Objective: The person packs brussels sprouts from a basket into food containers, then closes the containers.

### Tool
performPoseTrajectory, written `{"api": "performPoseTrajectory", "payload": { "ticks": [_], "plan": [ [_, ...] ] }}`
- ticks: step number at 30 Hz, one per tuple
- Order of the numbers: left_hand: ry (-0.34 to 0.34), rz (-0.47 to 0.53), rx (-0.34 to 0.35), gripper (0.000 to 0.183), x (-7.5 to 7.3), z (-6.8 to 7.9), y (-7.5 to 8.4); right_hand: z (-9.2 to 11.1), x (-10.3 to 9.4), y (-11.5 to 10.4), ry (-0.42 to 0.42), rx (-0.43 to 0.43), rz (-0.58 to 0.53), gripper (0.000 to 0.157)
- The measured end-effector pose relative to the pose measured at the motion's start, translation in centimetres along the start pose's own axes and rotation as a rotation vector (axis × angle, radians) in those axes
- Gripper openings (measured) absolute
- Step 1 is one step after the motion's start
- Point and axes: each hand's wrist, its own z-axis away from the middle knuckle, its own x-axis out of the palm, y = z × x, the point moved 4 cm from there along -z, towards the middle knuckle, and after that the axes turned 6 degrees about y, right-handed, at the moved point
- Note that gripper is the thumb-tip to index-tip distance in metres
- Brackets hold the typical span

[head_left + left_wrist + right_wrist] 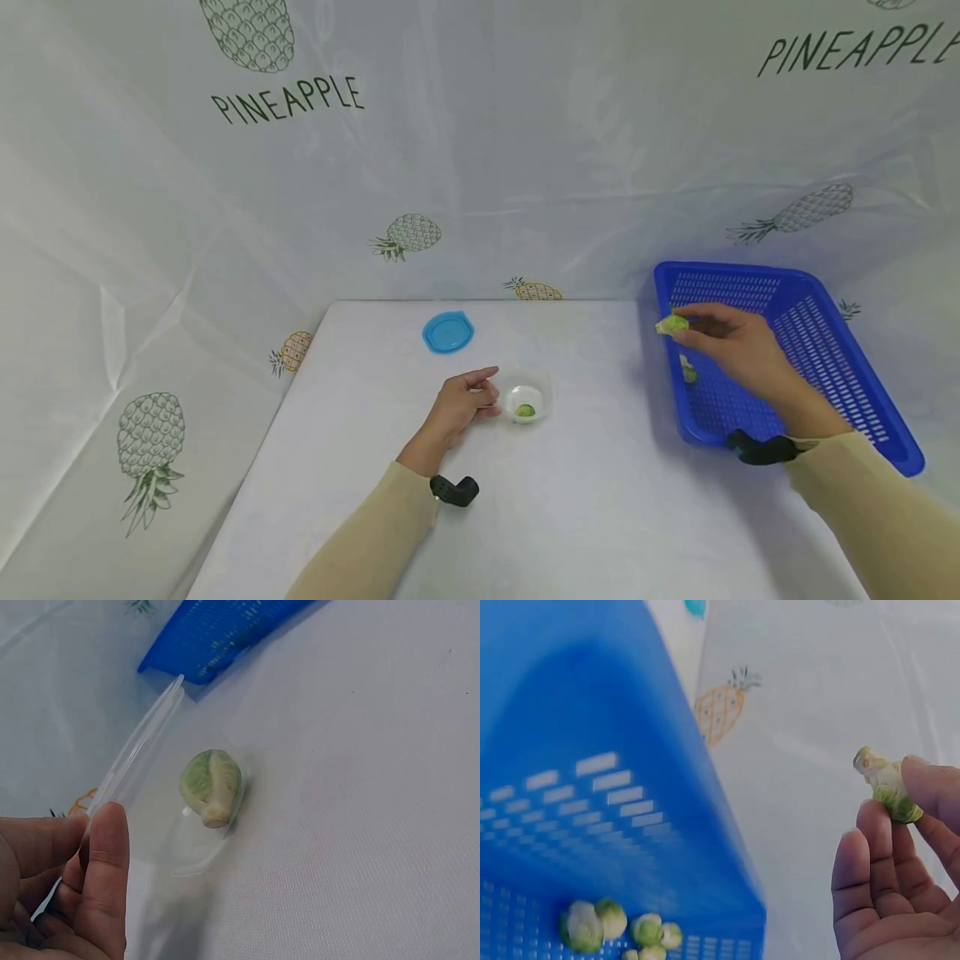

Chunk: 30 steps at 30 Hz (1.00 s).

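My left hand (459, 407) pinches the rim of a small clear plastic container (545, 390) on the white table. A green Brussels sprout (526, 411) lies inside it; the left wrist view shows this sprout (211, 784) with its pale cut stem. Above the near-left side of a blue basket (862, 350), my right hand (738, 343) holds another Brussels sprout (673, 324) between thumb and fingers. In the right wrist view the held sprout (891, 787) has its stem pointing away from the fingertips. Several more sprouts (583, 928) lie on the basket's floor.
A light blue lid (448, 332) lies flat near the table's back edge, beyond the container. The basket stands at the table's right side, its walls slotted. White sheeting (480, 150) printed with pineapples hangs behind and beside the table (585, 508).
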Motion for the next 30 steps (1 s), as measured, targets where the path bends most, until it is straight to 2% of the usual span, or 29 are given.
{"api": "performPoseTrajectory", "payload": {
  "ticks": [23, 30],
  "plan": [
    [0.002, 0.002, -0.006, 0.050, -0.2, -0.1, 0.1, 0.8, 5.8, -3.2, -0.015, -0.057, -0.071, 0.040],
    [-0.001, 0.011, -0.001, 0.051, -0.2, -0.2, -0.1, 1.1, 8.2, -4.4, -0.032, -0.117, -0.167, 0.035]
  ]
}}
